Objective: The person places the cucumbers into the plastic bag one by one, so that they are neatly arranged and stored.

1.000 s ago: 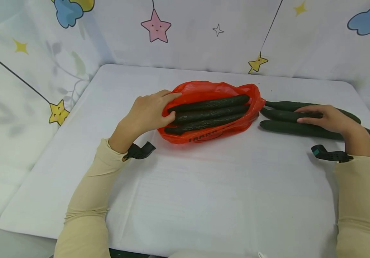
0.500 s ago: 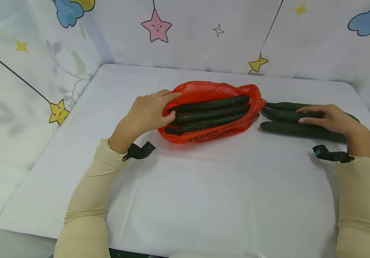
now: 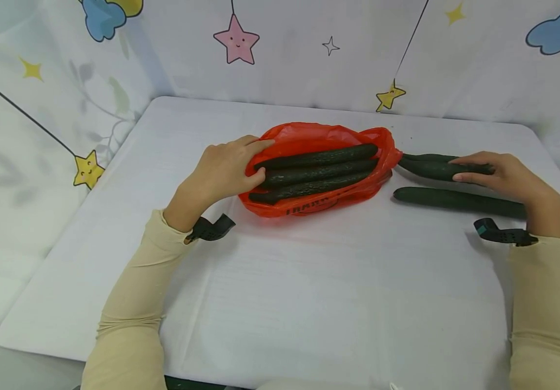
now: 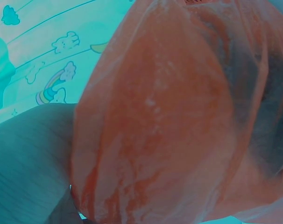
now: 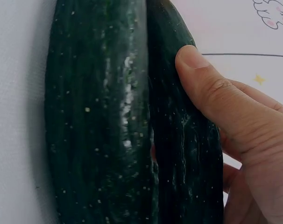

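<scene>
Behind everything a patterned backdrop (image 3: 299, 70) is hanging, and before it a white table (image 3: 328, 292) is bearing the whole arrangement. The red bag (image 3: 304, 135) is lying near the table's far side, its mouth gaping upward around three bagged cucumbers (image 3: 319, 174). Its thin film is looking easy to tear or collapse; were the left hand (image 3: 223, 168), whose thumb and fingers are holding the left rim, to slacken, the opening would likely sag. Right of the bag, the middle cucumber (image 3: 431, 169) is sitting in the grasp of the right hand (image 3: 509, 179), thumb on the near side and fingers on the far; whether it is clearing the tabletop I cannot tell. Its skin is shining, so a loose pinch could let it roll, and its tip, pointing at the bag, could snag the plastic. The bag's bunched right end is standing between that tip and the mouth. Just in front, the front cucumber (image 3: 455, 200) is lying apart; behind, the rear cucumber (image 3: 433, 157) is lying partly hidden, possibly touching. Smallest, a black wrist camera (image 3: 500, 235) is jutting near the front cucumber, where it might knock it.
</scene>
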{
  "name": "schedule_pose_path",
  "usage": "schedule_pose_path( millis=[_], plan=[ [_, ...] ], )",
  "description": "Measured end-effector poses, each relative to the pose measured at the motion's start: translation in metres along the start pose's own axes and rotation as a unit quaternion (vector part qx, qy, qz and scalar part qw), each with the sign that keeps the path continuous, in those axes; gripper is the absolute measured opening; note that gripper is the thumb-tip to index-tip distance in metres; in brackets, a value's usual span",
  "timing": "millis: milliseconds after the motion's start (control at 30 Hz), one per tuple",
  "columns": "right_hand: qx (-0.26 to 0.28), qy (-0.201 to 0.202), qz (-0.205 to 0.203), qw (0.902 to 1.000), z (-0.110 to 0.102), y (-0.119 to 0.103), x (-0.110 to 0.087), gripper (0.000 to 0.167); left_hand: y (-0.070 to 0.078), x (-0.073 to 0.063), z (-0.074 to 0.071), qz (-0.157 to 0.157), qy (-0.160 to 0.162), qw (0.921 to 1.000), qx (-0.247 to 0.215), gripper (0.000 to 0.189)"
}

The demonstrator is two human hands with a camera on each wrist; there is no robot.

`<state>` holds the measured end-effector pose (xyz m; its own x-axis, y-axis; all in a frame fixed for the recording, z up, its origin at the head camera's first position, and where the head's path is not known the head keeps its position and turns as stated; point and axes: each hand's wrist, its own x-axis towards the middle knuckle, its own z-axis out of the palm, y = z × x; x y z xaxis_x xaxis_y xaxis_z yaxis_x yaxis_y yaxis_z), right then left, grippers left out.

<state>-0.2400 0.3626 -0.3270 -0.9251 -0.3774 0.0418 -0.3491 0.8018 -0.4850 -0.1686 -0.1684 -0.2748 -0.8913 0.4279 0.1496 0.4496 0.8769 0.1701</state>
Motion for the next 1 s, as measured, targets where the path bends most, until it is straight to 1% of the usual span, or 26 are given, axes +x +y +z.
schedule_pose_path(
  millis=[200, 333, 567, 767, 867, 933, 1000],
  plan=[
    [0.003, 0.02, -0.01, 0.9998, -0.005, -0.009, -0.002, 0.04, 0.0, 0.0, 0.0, 0.002, 0.002, 1.0, 0.002, 0.052],
    [-0.008, 0.031, -0.013, 0.9994, -0.008, -0.014, -0.003, 0.041, 0.0, 0.0, 0.0, 0.001, 0.001, 1.0, 0.002, 0.052],
    [-0.022, 0.055, -0.035, 0.9977, -0.012, -0.024, -0.004, 0.04, 0.001, 0.0, 0.0, -0.002, -0.003, 1.0, 0.005, 0.052],
    [-0.02, 0.056, -0.025, 0.9979, -0.016, -0.03, -0.005, 0.042, 0.001, -0.001, 0.0, -0.002, 0.0, 1.0, 0.004, 0.052],
    [-0.027, 0.062, -0.028, 0.9973, -0.018, -0.033, -0.005, 0.042, 0.001, -0.001, 0.0, -0.001, 0.002, 1.0, 0.004, 0.052],
    [-0.036, 0.068, -0.036, 0.9964, -0.019, -0.035, -0.005, 0.041, 0.001, 0.0, 0.0, 0.0, 0.003, 1.0, 0.005, 0.052],
    [-0.045, 0.079, -0.052, 0.9945, -0.019, -0.038, -0.005, 0.04, 0.001, 0.0, 0.0, 0.001, 0.005, 1.0, 0.005, 0.052]
  ],
)
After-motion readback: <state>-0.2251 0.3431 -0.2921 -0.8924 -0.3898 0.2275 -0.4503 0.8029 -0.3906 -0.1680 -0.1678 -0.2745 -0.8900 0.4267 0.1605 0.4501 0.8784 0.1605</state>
